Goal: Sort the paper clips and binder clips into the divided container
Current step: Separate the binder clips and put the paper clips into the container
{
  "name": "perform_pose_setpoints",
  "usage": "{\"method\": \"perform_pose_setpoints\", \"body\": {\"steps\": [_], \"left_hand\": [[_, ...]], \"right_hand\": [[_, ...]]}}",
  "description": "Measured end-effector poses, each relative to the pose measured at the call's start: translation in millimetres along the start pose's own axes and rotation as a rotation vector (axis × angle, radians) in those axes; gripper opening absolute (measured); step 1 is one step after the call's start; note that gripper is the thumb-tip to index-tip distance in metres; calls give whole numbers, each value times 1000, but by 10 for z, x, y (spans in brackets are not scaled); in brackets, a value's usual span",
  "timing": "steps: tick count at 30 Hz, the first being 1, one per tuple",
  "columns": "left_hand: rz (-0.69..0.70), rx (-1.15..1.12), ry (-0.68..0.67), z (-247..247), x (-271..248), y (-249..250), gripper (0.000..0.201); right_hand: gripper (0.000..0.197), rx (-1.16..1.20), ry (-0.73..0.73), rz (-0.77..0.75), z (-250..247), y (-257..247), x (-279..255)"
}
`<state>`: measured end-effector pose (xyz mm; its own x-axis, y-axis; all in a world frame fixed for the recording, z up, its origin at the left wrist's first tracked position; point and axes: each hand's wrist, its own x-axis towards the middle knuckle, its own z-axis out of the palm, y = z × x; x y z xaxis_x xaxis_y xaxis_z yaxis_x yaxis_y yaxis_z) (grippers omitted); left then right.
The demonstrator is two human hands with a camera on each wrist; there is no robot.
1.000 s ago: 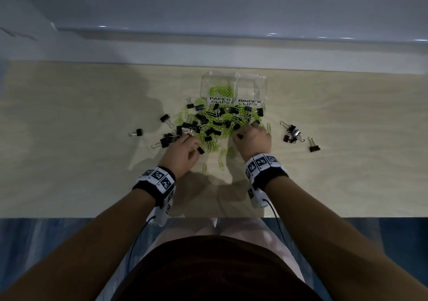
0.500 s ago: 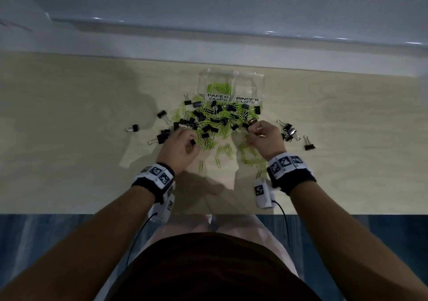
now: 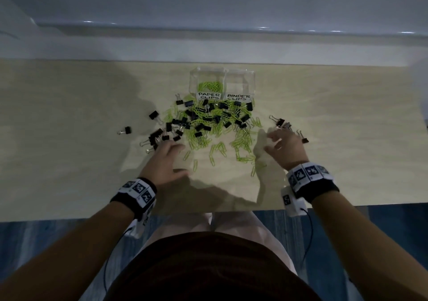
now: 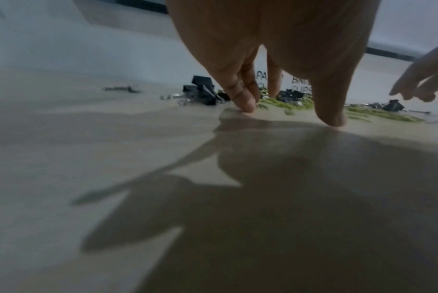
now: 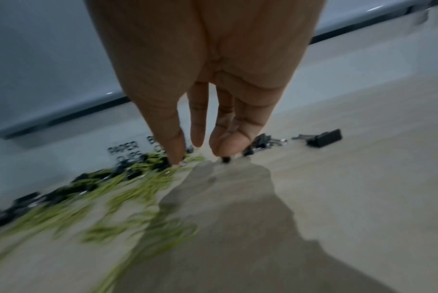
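A clear divided container (image 3: 251, 78) stands at the back of the table, labelled PAPER CLIPS and BINDER CLIPS. Green paper clips (image 3: 209, 85) lie in its left half; the right half looks bare. In front spreads a mixed pile (image 3: 215, 120) of green paper clips and black binder clips. My left hand (image 3: 171, 159) rests with spread fingertips (image 4: 245, 103) on the table beside a left cluster of binder clips (image 3: 159, 136). My right hand (image 3: 272, 142) has straight fingers (image 5: 225, 146) touching the table next to a right cluster of binder clips (image 3: 282, 123). Neither hand holds anything.
Loose green paper clips (image 3: 243, 150) trail toward the near edge between my hands. Single binder clips lie apart at far left (image 3: 126, 130) and far right (image 3: 303, 138). The wooden table (image 3: 69, 161) ends at a pale wall behind and at my lap in front.
My right hand slid right from the pile's middle to the right cluster, dragging green clips along. Both hands went from curled to spread fingers; the left drew slightly back.
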<state>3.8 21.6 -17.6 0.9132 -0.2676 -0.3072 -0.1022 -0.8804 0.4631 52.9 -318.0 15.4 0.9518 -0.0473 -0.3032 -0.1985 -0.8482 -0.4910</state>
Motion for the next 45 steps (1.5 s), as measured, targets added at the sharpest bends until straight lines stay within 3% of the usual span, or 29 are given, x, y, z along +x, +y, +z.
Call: {"method": "perform_pose_setpoints", "body": {"steps": [4,7,14,18,23,26,30,34,38,42,45], "left_hand": [[-9,-42,12,101,109,220,75],[30,-58,21,149,235,418,58],[124,-58,35,185,528,718,26],[160,-3,13,143,647,791,21],[199,-1,8,143,671,763,30],[223,69,-71,161,675,794,47],[180,102,-137,101,746,894,33],[158,144,-213,34,790,915,19],[123,-35,-206,-39,786,817,13],[83,-260,-76,-241,774,780,9],[38,-371,57,-573,900,794,4]], "right_hand": [[58,-67,-228,-61,254,-255,-218],[68,-72,-217,-54,474,-414,-180],[29,-100,-122,-341,700,-642,-36],[13,-126,-56,-434,660,-658,31],[14,43,59,-386,523,-572,140],[13,215,65,-189,417,-492,200],[11,357,58,-64,216,-586,395],[3,426,80,-103,-38,-1041,748],[4,408,101,-181,-75,-1492,1182],[16,291,0,-213,9,-1578,1362],[19,210,34,-302,-9,-1372,1216]]}}
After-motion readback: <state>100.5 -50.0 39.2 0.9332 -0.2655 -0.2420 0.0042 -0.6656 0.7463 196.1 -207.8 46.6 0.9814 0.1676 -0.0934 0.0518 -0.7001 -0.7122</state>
